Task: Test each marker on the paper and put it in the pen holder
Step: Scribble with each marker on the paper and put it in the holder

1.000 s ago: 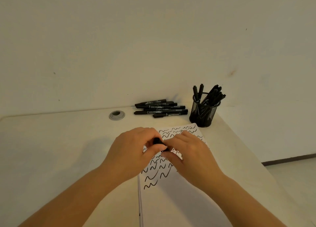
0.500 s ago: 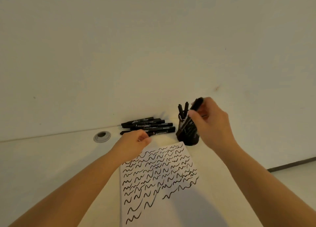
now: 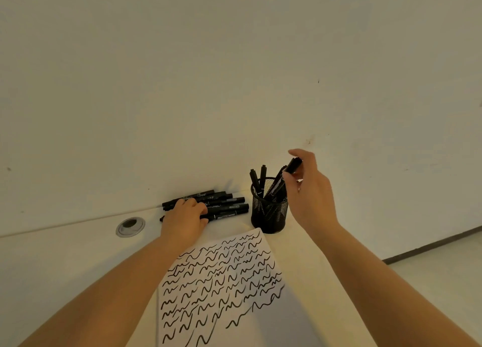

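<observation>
From my remote seat I count one round metal grommet set in the smooth pale desk, then a pile of about five black markers lying by the wall; the exact count is hidden under my left hand. That hand's fingers curl over the pile's left end, on the nearest marker; half a second ago it was short of the pile, over the sheet's top edge. One sheet of white paper carries rows of black squiggles. One black wire-mesh pen holder, cylindrical, stands just beyond it holding several markers. My right hand pinches one tested marker, tilted, its lower end already inside the holder, deeper than before.
</observation>
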Available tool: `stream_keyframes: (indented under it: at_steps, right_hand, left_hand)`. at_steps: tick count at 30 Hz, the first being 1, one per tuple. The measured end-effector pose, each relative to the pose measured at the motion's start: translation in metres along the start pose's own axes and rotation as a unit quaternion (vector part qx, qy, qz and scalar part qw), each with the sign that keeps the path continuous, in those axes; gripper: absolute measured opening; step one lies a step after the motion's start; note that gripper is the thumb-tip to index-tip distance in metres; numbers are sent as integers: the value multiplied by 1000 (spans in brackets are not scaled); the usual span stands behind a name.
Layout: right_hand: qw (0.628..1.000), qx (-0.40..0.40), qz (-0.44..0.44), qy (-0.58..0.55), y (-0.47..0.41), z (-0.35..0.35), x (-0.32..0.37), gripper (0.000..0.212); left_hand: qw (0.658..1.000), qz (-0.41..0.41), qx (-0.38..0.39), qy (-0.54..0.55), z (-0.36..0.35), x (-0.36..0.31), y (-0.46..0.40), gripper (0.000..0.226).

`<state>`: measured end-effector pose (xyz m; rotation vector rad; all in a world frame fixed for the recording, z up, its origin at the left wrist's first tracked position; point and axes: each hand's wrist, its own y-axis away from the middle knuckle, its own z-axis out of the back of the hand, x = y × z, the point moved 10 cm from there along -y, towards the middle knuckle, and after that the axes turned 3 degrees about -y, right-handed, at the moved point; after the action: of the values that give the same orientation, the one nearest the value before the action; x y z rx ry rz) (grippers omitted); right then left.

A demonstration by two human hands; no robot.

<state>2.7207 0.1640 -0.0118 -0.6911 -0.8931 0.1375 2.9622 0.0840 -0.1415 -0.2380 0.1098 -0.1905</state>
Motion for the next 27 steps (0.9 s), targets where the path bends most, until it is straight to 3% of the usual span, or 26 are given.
stream_keyframes:
  at_steps: [10, 16, 21, 24, 27]
  right_hand:
    - [994, 69, 5, 82, 10, -33, -19, 27]
    - [983, 123, -16, 135, 18, -45, -26, 37]
    - [974, 55, 48, 216, 22, -29, 6, 40]
    - [990, 29, 38, 131, 39, -20, 24, 31]
    - [994, 88, -56, -2, 64, -33, 22, 17]
  left_hand:
    - [999, 18, 30, -7, -12, 1, -3, 27]
    - [998, 42, 50, 14, -15, 8, 3, 29]
    - [998, 58, 18, 32, 3, 18, 13, 28]
    - [993, 75, 0, 89, 27, 19, 25, 27]
    - [968, 71, 13, 240, 47, 7, 48, 17]
